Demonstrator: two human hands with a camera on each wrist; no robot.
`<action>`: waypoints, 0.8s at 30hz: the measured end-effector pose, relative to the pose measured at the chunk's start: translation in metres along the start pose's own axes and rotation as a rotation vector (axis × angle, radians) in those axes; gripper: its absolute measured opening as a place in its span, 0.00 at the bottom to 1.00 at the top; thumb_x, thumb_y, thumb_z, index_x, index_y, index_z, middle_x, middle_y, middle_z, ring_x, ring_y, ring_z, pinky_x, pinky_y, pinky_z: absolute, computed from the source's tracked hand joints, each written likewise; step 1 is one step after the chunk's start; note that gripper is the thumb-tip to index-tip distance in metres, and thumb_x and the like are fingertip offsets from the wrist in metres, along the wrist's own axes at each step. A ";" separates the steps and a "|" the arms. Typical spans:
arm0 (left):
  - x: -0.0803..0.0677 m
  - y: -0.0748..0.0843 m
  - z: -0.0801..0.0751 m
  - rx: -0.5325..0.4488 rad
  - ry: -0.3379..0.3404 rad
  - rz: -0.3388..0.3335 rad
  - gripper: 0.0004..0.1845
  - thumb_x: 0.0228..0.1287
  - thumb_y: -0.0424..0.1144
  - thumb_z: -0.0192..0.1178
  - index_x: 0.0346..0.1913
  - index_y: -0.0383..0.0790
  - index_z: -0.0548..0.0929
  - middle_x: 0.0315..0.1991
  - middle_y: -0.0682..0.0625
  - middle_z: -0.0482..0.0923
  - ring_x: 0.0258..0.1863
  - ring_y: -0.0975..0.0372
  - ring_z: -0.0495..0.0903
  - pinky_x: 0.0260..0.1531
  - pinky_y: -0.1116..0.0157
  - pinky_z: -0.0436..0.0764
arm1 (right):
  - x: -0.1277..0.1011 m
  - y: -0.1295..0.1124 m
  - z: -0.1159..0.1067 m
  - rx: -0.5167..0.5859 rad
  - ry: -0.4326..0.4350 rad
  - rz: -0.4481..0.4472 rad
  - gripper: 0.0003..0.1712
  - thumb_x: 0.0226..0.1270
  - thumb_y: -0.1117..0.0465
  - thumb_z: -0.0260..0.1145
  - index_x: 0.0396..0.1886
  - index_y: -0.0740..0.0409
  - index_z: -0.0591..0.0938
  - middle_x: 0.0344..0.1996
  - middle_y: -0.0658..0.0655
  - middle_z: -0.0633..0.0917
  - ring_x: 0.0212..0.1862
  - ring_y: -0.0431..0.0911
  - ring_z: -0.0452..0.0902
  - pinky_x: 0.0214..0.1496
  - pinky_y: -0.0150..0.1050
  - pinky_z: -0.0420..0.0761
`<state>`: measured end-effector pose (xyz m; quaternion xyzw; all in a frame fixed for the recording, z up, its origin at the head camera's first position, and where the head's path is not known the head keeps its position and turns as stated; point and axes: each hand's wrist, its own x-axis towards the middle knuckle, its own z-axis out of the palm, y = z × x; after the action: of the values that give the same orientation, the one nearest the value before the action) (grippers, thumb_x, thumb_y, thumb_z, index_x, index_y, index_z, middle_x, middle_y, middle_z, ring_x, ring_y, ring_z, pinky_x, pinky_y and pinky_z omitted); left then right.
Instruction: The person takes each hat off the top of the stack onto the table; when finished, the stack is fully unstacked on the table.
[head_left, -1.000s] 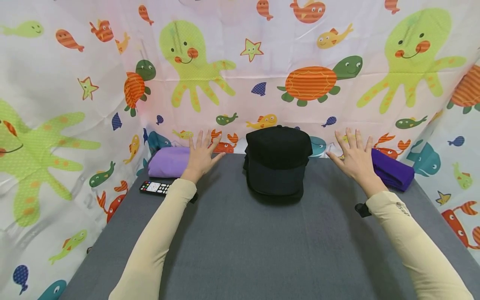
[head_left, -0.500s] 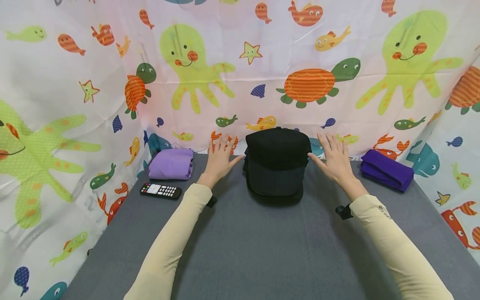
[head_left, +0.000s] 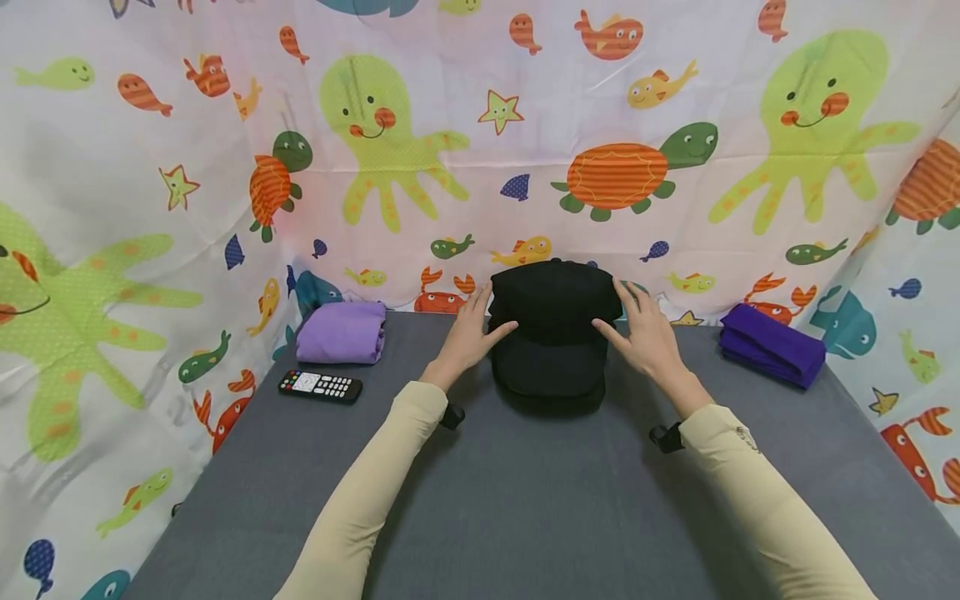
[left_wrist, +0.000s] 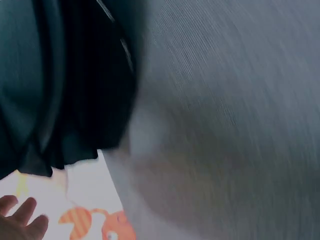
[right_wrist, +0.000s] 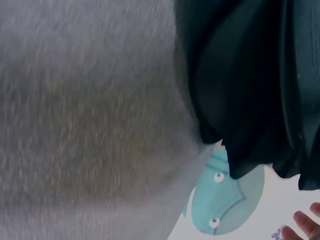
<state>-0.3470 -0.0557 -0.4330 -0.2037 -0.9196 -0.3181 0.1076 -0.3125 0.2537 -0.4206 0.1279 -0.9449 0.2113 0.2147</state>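
Note:
A black cap (head_left: 555, 329) lies at the back middle of the grey table (head_left: 525, 500), brim toward me. My left hand (head_left: 471, 329) rests against the cap's left side, fingers straight and thumb on the crown. At the cap's right side my right hand (head_left: 643, 333) lies the same way, fingers straight. In the blurred left wrist view the cap (left_wrist: 65, 85) fills the upper left, with my fingertips (left_wrist: 20, 220) at the bottom corner. The right wrist view has the cap (right_wrist: 250, 75) at the upper right and fingertips (right_wrist: 305, 225) low on the right.
A folded light purple cloth (head_left: 341, 332) and a black remote control (head_left: 320, 385) lie at the back left. At the back right lies a folded dark purple cloth (head_left: 772, 350). Sea-animal print curtains (head_left: 150, 208) close in the table on three sides.
Both hands moved inward from near the folded cloths until they touch the cap's two sides. The cap, cloths and remote have stayed where they were.

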 end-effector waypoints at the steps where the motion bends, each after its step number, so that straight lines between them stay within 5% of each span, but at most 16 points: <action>1: 0.000 0.002 0.002 -0.058 -0.008 -0.017 0.48 0.60 0.64 0.52 0.74 0.50 0.40 0.74 0.47 0.43 0.71 0.51 0.51 0.66 0.47 0.55 | -0.001 -0.002 0.001 0.016 -0.009 0.016 0.46 0.61 0.34 0.56 0.74 0.39 0.47 0.69 0.63 0.57 0.65 0.64 0.57 0.49 0.62 0.69; 4: 0.000 0.008 0.005 -0.223 -0.014 -0.057 0.50 0.59 0.62 0.56 0.74 0.49 0.39 0.74 0.48 0.43 0.70 0.52 0.53 0.65 0.49 0.58 | -0.003 -0.009 0.004 0.065 -0.036 0.055 0.48 0.60 0.34 0.57 0.73 0.34 0.43 0.68 0.63 0.56 0.63 0.63 0.59 0.41 0.60 0.73; 7: 0.001 0.012 0.009 -0.294 -0.009 -0.074 0.51 0.58 0.59 0.59 0.74 0.48 0.38 0.73 0.47 0.44 0.69 0.52 0.56 0.65 0.52 0.60 | -0.004 -0.015 0.006 0.092 -0.027 0.068 0.49 0.59 0.34 0.58 0.73 0.34 0.43 0.68 0.64 0.57 0.62 0.64 0.61 0.43 0.61 0.73; 24: 0.001 0.021 0.015 -0.378 0.043 -0.135 0.54 0.53 0.53 0.66 0.74 0.52 0.41 0.72 0.49 0.51 0.56 0.54 0.70 0.52 0.58 0.76 | -0.009 -0.029 0.014 0.164 0.140 0.086 0.49 0.55 0.39 0.66 0.73 0.39 0.53 0.61 0.64 0.66 0.54 0.60 0.66 0.46 0.60 0.70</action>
<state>-0.3392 -0.0314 -0.4327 -0.1512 -0.8525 -0.4960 0.0657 -0.2996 0.2233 -0.4265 0.0893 -0.9118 0.3054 0.2596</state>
